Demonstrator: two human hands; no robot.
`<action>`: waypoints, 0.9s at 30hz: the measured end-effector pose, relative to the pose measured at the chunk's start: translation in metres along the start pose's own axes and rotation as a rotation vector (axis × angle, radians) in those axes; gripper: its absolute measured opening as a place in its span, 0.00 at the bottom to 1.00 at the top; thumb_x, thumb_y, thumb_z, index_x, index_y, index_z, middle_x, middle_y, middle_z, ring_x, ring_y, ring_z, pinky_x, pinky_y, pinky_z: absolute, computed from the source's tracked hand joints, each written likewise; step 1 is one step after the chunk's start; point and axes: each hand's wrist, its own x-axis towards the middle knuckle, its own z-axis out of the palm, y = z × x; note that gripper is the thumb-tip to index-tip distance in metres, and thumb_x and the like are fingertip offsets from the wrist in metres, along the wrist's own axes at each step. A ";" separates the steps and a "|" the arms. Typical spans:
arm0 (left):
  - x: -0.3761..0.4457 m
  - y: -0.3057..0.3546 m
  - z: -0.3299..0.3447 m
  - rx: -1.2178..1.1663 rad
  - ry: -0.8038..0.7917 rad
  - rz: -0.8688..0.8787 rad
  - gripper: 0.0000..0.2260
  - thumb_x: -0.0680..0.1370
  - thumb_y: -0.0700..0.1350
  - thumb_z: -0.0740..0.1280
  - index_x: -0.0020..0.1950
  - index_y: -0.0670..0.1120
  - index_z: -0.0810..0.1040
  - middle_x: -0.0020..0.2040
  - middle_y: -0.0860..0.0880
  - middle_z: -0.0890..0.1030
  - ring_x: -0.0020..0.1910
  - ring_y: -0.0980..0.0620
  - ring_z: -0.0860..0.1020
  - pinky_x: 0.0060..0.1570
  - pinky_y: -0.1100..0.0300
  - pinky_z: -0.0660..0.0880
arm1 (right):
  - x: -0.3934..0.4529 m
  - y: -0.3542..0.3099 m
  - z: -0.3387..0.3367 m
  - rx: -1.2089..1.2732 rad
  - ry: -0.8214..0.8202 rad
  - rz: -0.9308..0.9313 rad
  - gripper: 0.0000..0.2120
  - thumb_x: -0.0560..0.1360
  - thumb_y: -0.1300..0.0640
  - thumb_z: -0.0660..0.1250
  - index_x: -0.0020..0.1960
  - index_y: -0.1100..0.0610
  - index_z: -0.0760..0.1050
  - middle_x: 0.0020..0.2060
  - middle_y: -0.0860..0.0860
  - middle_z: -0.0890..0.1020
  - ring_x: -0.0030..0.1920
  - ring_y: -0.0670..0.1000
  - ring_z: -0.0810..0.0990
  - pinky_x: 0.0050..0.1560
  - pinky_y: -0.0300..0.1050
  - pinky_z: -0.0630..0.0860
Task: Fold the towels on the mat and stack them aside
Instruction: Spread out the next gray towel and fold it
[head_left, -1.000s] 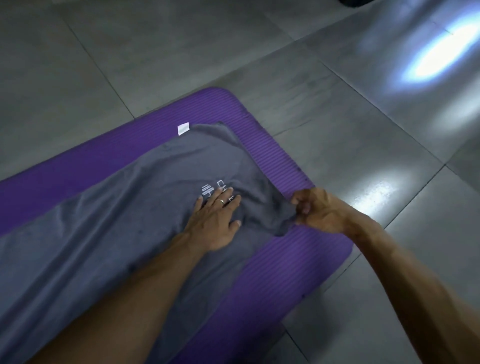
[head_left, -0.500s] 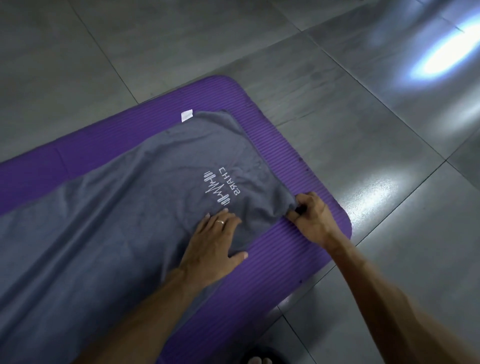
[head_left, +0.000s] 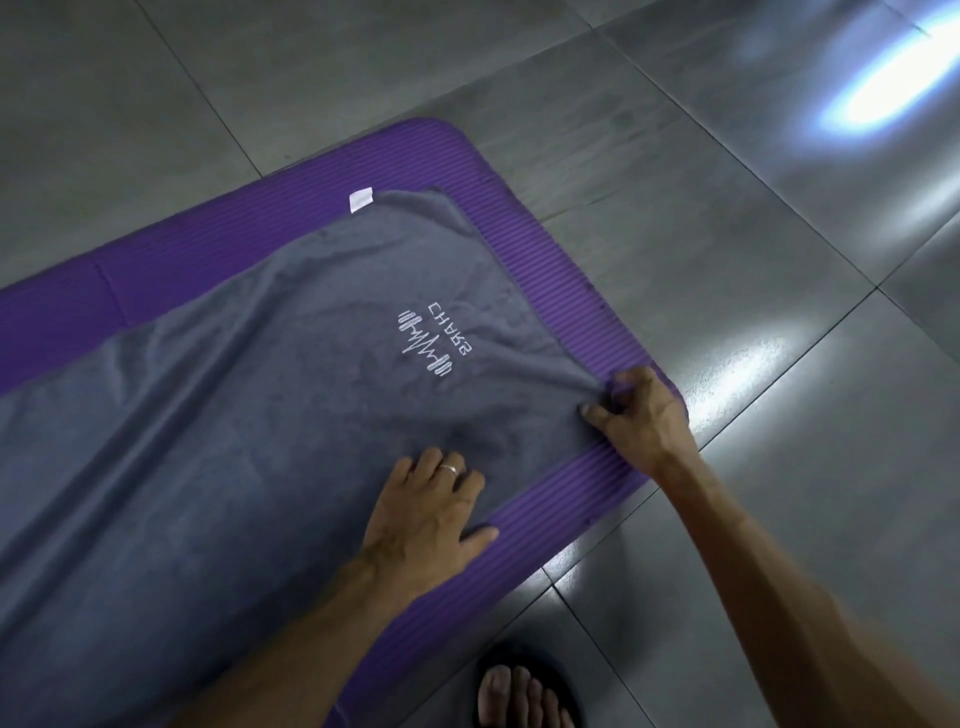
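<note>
We had one grey towel spread flat on the purple mat, which lay on the tiled floor. The towel's long axis ran from the near-right end, where both our hands worked, away toward the left edge of the view and out of it. Its printed logo and white tag sat at this right end.

Our right hand pinched the near-right corner of the towel, thumb and fingers curled round a small bunch of cloth just above the mat's rounded corner. Our left hand lay flat on the towel close to its near edge, fingers straight and slightly spread, holding nothing, only pressing the cloth down; a ring showed on it. A sandalled foot stood on the floor just off the mat.

We judged the fold not yet begun. The bulk of the towel lay to the left of both hands, so the held corner would have to travel leftward along the long axis. The right hand was the one at the corner; the far-right corner by the tag had no hand on it and could lag behind.
</note>
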 end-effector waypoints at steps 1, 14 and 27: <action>-0.002 0.002 0.004 0.020 -0.001 0.006 0.18 0.72 0.61 0.60 0.44 0.49 0.79 0.41 0.50 0.78 0.42 0.48 0.74 0.37 0.53 0.72 | -0.001 0.002 0.004 -0.023 0.020 -0.017 0.16 0.72 0.57 0.72 0.56 0.54 0.71 0.45 0.52 0.80 0.47 0.55 0.79 0.49 0.42 0.73; -0.049 -0.028 -0.022 -0.119 0.063 0.159 0.05 0.72 0.49 0.68 0.41 0.49 0.77 0.39 0.51 0.77 0.39 0.50 0.76 0.35 0.57 0.75 | -0.038 -0.030 0.007 -0.420 0.137 -0.516 0.12 0.72 0.59 0.69 0.54 0.61 0.76 0.48 0.61 0.76 0.48 0.65 0.76 0.46 0.56 0.75; -0.406 -0.154 -0.028 0.157 -0.049 -0.061 0.11 0.72 0.51 0.62 0.40 0.49 0.83 0.41 0.50 0.81 0.42 0.49 0.77 0.46 0.57 0.68 | -0.246 -0.154 0.226 -0.564 -0.374 -1.266 0.06 0.68 0.52 0.63 0.38 0.53 0.76 0.39 0.50 0.77 0.43 0.54 0.78 0.45 0.45 0.75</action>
